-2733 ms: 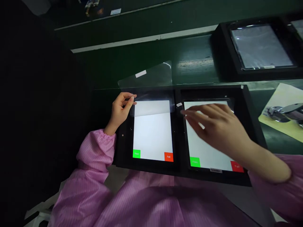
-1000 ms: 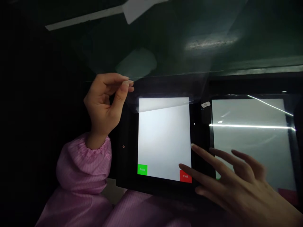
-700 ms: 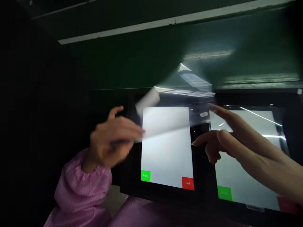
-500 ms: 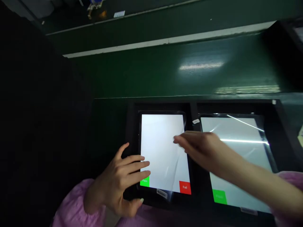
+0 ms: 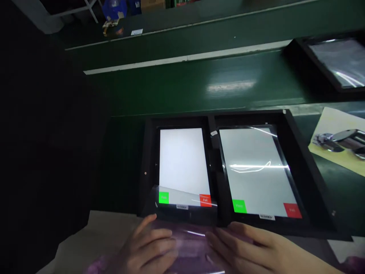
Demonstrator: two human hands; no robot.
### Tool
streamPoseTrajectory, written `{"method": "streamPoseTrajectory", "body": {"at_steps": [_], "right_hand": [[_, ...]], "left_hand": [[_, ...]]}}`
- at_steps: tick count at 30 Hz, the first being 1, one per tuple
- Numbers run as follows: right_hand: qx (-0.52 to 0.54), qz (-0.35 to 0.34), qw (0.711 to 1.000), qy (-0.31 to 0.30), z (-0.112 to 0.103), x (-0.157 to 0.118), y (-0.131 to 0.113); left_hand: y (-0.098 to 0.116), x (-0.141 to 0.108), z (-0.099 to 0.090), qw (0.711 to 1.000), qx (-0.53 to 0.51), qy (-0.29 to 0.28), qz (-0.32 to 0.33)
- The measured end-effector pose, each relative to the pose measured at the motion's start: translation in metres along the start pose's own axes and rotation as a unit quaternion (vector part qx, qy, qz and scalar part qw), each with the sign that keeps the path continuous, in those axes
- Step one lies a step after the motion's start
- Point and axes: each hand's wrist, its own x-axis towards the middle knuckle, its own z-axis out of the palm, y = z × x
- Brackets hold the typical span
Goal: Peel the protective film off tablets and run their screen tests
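The left tablet (image 5: 182,160) is lit white, with a green square at its lower left and a red "Fail" square at its lower right. Over its bottom part a sheet of clear plastic film (image 5: 189,238) curves down towards me, loose from the upper screen. At the bottom of the view my left hand (image 5: 154,247) grips the film's left side with bent fingers. Opposite it, my right hand (image 5: 245,247) is closed on the film's right side; both thumbs are hidden. A second tablet (image 5: 256,167), greyish and with reflections, lies to the right.
Both tablets sit in a black two-bay tray (image 5: 302,160) on a green bench (image 5: 171,93). At right, a shiny metal object (image 5: 348,140) rests on yellowish paper (image 5: 322,123). Another black tray (image 5: 299,57) with a film-covered panel stands at the upper right. A dark shape fills the left.
Both hands have moved down off the left screen towards me, and the film now bends down from that tablet's lower end. The view has shifted, showing more of the right side.
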Motion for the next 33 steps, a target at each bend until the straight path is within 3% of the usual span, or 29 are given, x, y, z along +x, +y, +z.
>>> {"method": "streamPoseTrajectory", "body": {"at_steps": [2, 4, 10, 16, 19, 21, 22, 25, 28, 30, 33], "right_hand": [[-0.001, -0.006, 0.999, -0.041, -0.007, -0.005, -0.007], [-0.010, -0.002, 0.998, -0.062, -0.010, -0.008, -0.013], [-0.041, 0.000, 0.998, -0.038, -0.004, -0.017, -0.024], [-0.042, -0.013, 0.999, -0.002, -0.002, -0.023, -0.022], [-0.055, -0.013, 0.998, 0.008, 0.000, -0.018, 0.009], [-0.068, 0.051, 0.996, -0.009, 0.002, -0.006, 0.046], [-0.079, 0.101, 0.992, -0.020, 0.004, 0.003, 0.068], [-0.134, 0.231, 0.964, -0.015, 0.007, 0.033, 0.130], [-0.172, 0.290, 0.941, 0.016, -0.001, 0.049, 0.160], [-0.184, 0.296, 0.937, 0.023, -0.010, 0.040, 0.150], [-0.176, 0.239, 0.955, 0.019, -0.018, 0.000, 0.098]], "left_hand": [[0.009, 0.008, -0.009, 0.999, -0.009, -0.039, -0.012], [0.017, 0.011, -0.013, 0.999, -0.011, -0.034, -0.016], [0.027, -0.003, -0.009, 0.999, -0.021, -0.034, 0.011], [0.026, -0.004, -0.024, 0.999, 0.009, -0.043, 0.014], [-0.002, 0.020, -0.027, 0.999, 0.022, -0.038, 0.031], [-0.036, 0.053, -0.022, 0.998, 0.031, -0.037, 0.029], [-0.055, 0.073, -0.017, 0.998, 0.040, -0.041, 0.007], [-0.110, 0.139, -0.006, 0.982, 0.110, -0.062, -0.142], [-0.130, 0.172, -0.010, 0.972, 0.141, -0.043, -0.181], [-0.118, 0.157, -0.021, 0.973, 0.149, -0.029, -0.174], [-0.081, 0.093, -0.034, 0.979, 0.151, -0.015, -0.139]]}}
